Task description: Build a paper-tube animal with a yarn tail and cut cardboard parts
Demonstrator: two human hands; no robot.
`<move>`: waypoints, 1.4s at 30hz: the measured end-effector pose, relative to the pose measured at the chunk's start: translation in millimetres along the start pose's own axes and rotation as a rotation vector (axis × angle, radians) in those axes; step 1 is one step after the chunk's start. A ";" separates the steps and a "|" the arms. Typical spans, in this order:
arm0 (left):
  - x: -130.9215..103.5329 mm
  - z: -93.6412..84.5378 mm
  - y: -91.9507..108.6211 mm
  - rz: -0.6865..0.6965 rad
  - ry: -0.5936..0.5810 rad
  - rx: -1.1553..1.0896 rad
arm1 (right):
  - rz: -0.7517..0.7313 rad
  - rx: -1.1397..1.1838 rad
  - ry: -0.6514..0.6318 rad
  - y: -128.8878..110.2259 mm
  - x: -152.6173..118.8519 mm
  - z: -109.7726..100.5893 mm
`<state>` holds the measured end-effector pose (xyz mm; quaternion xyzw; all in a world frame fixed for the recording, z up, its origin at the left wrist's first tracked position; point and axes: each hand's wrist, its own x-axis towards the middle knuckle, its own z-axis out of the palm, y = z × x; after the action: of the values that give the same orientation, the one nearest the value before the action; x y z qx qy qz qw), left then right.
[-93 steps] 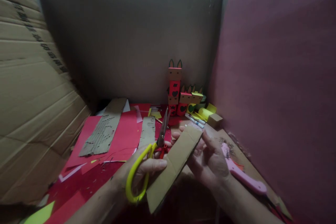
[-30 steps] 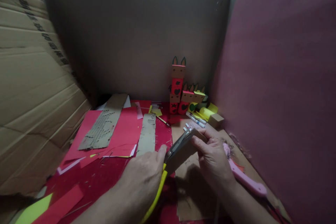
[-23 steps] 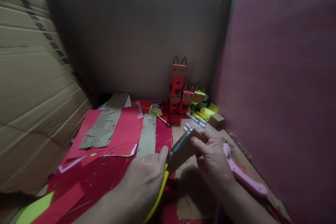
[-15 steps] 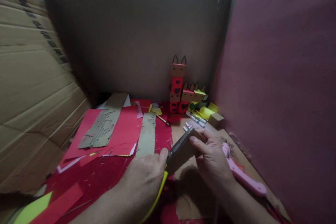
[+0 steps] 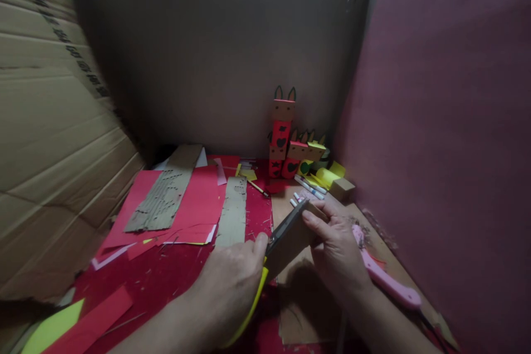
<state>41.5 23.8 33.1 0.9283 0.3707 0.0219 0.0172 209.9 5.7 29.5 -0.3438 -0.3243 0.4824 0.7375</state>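
Cutting cardboard strip [image 5: 292, 238] with yellow-handled scissors [image 5: 265, 265], above the brown sheet [image 5: 302, 310].
I log: left hand [image 5: 230, 282] clenched around scissors; right hand [image 5: 338, 251] pinching strip; pink tool [image 5: 384, 276] lying beside.

I see L hand [image 5: 232, 282] working yellow scissors [image 5: 277, 240] into cardboard strip [image 5: 292, 238]; R hand [image 5: 336, 254] pinches strip's far end.

Yellow-handled scissors [image 5: 265, 265] slant along a tilted brown cardboard strip [image 5: 292, 240], blades seemingly closed on its edge, above the worktop's near edge.
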 end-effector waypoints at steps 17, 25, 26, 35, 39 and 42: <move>-1.7 -12.3 11.9 -0.065 -0.048 -0.141 | -0.085 -0.062 0.089 8.5 4.9 -2.7; -0.9 -12.2 10.9 -0.051 -0.040 -0.064 | -0.053 -0.028 0.108 5.7 3.1 0.0; -1.3 -12.2 10.6 -0.044 -0.036 -0.065 | -0.056 -0.027 0.111 5.7 3.1 0.3; -2.2 -2.5 3.3 -0.020 -0.025 -0.029 | -0.032 -0.018 0.106 7.3 2.7 -1.7; -0.7 0.9 0.1 -0.050 -0.050 -0.003 | -0.016 -0.008 0.094 7.6 2.9 -1.5; 0.2 3.2 -2.3 -0.042 -0.065 0.034 | -0.003 -0.019 0.112 7.1 2.7 -0.7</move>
<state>40.3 25.5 29.9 0.9207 0.3898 -0.0147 0.0138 207.9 10.2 23.7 -0.3769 -0.2877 0.4582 0.7518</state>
